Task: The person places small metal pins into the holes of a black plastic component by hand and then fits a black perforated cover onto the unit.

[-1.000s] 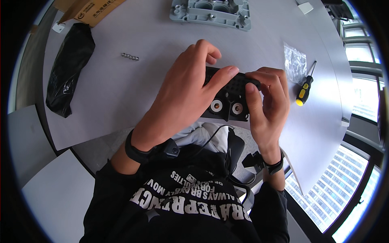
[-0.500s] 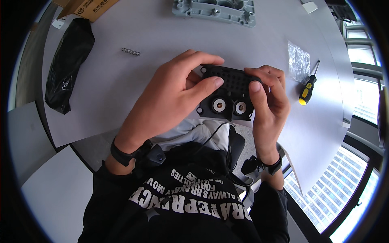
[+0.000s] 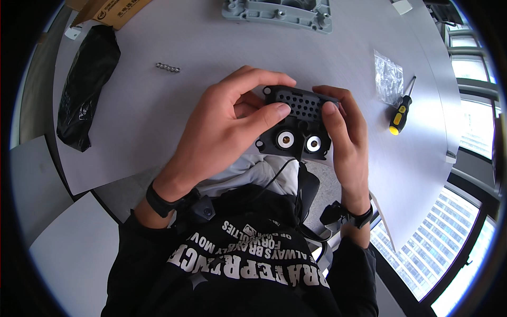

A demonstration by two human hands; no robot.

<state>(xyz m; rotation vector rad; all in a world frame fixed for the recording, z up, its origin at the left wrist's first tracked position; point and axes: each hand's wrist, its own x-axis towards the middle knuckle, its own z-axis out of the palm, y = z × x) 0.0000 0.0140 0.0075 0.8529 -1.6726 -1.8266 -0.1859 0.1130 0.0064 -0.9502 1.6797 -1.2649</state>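
Observation:
Between my hands is a black plastic connector insert (image 3: 302, 124), a block with rows of small round holes in its upper part. Two white-ringed round contacts (image 3: 285, 140) sit side by side in its lower part. My left hand (image 3: 232, 111) grips its left side, thumb on the front face and index finger along the top edge. Its right side is gripped by my right hand (image 3: 346, 124), with the thumb on the upper right corner and the fingers behind. The back of the block is hidden.
Ahead lies a grey metal housing (image 3: 280, 17). A short row of small metal screws (image 3: 168, 67), a black plastic bag (image 3: 88, 87) and a cardboard box (image 3: 119, 13) are to the left. On the right are a clear plastic bag (image 3: 388, 78) and a yellow-black screwdriver (image 3: 401, 113).
The insert's holed face has tilted further into view. My right fingers have shifted along its upper right edge, and both hands keep their grip.

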